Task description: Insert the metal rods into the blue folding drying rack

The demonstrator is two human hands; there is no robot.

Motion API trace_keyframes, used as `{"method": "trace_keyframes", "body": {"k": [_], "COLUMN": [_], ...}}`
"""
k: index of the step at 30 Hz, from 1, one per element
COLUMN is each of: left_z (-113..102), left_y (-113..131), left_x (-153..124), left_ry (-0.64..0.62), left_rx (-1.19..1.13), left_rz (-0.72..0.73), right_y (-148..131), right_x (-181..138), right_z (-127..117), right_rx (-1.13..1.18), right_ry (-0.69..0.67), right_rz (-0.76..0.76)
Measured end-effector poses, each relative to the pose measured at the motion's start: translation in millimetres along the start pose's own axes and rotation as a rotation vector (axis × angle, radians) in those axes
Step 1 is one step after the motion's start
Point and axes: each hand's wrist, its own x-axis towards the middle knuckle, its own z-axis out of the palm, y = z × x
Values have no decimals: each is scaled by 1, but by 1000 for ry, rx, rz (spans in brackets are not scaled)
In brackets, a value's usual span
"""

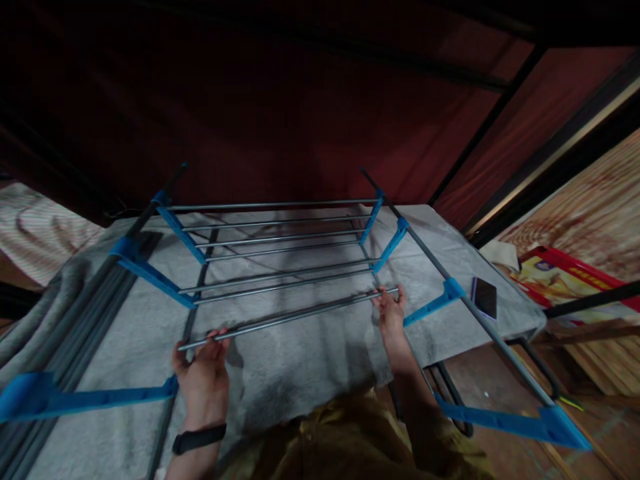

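Note:
A partly built rack of grey metal rods (280, 241) and blue plastic brackets (153, 273) lies across a grey cloth (300, 360). My left hand (203, 373) and my right hand (391, 312) each grip one end of a loose pair of grey rods (290, 316), held level just in front of the fitted rods. The right end of the pair sits close to a blue bracket (434, 303) on the right side rail (495, 340). A black band is on my left wrist.
A dark phone (484, 297) lies on the cloth at the right. A bundle of spare grey rods (60, 333) lies at the left. A red printed box (565, 277) and wooden floor are at the right. Dark red fabric hangs behind.

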Motion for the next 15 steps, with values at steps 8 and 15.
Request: {"method": "trace_keyframes", "body": {"k": [8,15], "left_z": [4,-7], "left_y": [-3,-14], "left_x": [4,11], "left_ry": [-52,29], "left_rx": [88,386], "left_rz": [282,378], "right_y": [13,8], "right_x": [19,53], "right_z": [-18,-25], "right_rx": [-45,-75], "right_ry": [7,42], "right_rz": [76,46]}}
